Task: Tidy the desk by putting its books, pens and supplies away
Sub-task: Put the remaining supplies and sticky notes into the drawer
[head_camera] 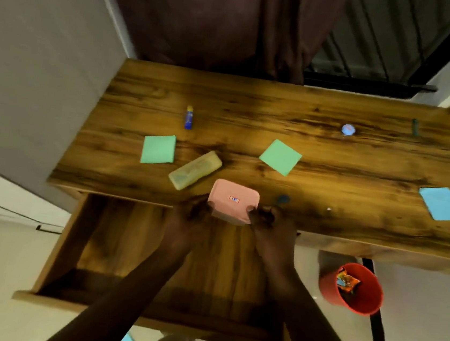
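Our left hand point(192, 210) and right hand point(264, 217) grip the pink box point(233, 199) at the desk's point(254, 103) front edge; let's keep it flat.

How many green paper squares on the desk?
2. One green square lies left, beside the yellowish case; the other green square lies near the middle. None looks hidden.

pink box point(233, 199) w/ small red-blue label, txt too blurry to read
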Demonstrator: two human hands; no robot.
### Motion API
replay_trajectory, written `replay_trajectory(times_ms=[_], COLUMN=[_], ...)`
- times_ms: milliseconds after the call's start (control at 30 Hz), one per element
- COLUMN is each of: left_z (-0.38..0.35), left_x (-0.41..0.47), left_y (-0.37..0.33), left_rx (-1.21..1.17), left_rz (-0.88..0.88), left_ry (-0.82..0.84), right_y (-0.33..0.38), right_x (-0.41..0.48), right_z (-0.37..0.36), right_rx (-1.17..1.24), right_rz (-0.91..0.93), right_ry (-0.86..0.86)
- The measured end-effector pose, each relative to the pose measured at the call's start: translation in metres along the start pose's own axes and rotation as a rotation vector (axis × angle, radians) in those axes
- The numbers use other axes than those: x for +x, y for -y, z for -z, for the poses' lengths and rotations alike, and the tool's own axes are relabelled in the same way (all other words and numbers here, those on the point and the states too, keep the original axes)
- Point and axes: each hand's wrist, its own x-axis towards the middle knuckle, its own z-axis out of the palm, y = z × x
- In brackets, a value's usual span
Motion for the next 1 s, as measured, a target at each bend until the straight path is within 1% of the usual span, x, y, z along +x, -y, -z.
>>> replay_trajectory(times_ms=[100,200,267,333,433,500,567,767,900,1000], left_z=[0.055,0.106,0.132,0.156,0.183,0.197,0.206,0.205,0.204,0.204], left_x=[-0.018,-0.031,-0.035,-0.035,-0.031,-0.025,-0.019,0.000,0.017,0.024], left_y=[0.028,0.055,0.071,0.089,0.114,0.125,0.133,0.147,0.158,0.163], left_rx=[0.006,0.002,-0.034,-0.072,-0.085,-0.097,-0.124,-0.251,-0.247,-0.209], left_rz=[0.037,0.089,0.153,0.223,0.293,0.333,0.376,0.479,0.529,0.536], left_ry=[-0.081,-0.109,-0.143,-0.200,-0.255,-0.296,-0.333,-0.388,-0.421,-0.443], right_y=[0.011,0.019,0.014,0.009,0.011,0.018,0.026,0.041,0.043,0.042], right_x=[-0.030,-0.054,-0.063,-0.071,-0.076,-0.075,-0.072,-0.064,-0.058,-0.058], right_z=[-0.050,-0.104,-0.140,-0.176,-0.219,-0.243,-0.265,-0.303,-0.321,-0.331], right_rx=[-0.027,-0.115,-0.044,0.048,0.123,0.117,0.074,-0.081,-0.081,-0.034], right_rz=[-0.057,-0.080,-0.135,-0.215,-0.304,-0.294,-0.271,-0.274,-0.299,-0.292], right_ry=[0.102,0.177,0.210,0.280,0.367,0.365,0.327,0.258,0.263,0.280])
